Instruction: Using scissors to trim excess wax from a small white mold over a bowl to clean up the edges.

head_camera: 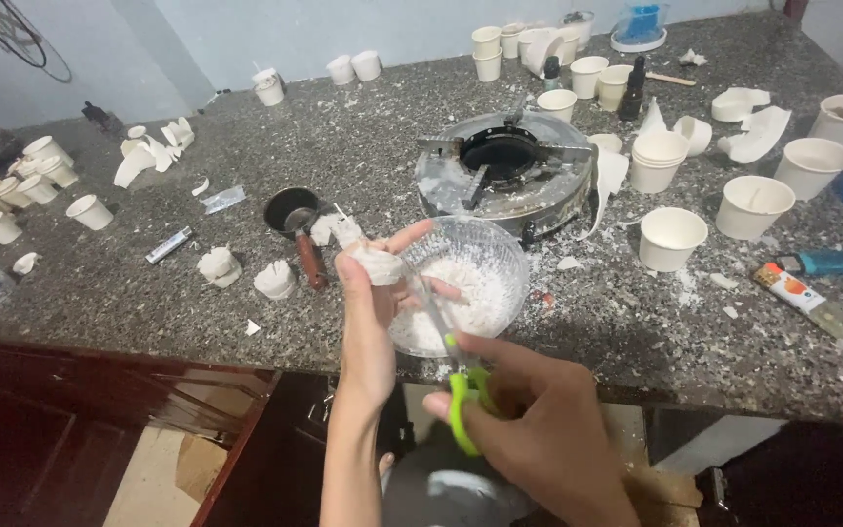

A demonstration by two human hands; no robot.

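My left hand holds a white waxy lump over the rim of a clear glass bowl filled with white flakes. In my right hand are scissors with green handles, their blades pointing up toward the lump. The bowl sits at the front edge of a speckled stone counter, right in front of a round metal burner.
Several white paper cups stand at the right and back, more at the left. A small dark pan with a brown handle, white wax lumps, a lighter and a blue tool lie around. Wax scraps litter the counter.
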